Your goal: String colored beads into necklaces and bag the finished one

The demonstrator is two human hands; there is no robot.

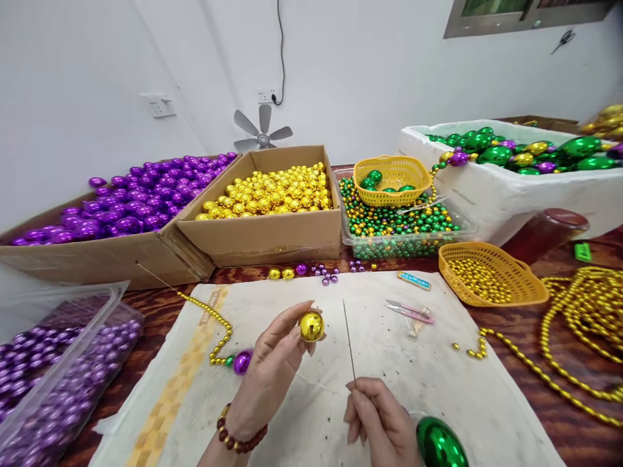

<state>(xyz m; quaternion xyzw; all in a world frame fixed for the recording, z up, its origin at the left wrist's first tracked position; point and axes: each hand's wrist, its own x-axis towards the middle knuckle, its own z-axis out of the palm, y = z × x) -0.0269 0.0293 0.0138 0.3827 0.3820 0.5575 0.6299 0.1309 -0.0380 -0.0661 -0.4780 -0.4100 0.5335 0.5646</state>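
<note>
My left hand (280, 357) pinches a shiny gold ball bead (311, 325) between thumb and fingers, above the white cloth (311, 402). In my right hand (377, 415) a long thin needle (348, 337) points up and slightly left, its tip apart from the gold bead. A string of small gold beads (221, 318) with a green bead (229, 360) and a large purple ball (243, 362) lies left of my left hand, partly behind it. Close to my right hand rests a big green ball (440, 442). Whether a thread runs from the needle is hidden.
Cardboard boxes hold purple balls (146, 194) and gold balls (277, 188). A clear tray (409, 243), a yellow basket (525, 295) and a foam box (516, 194) stand right. Pink-handled snips (411, 311) lie on the cloth. Gold bead strands (549, 337) spread at right.
</note>
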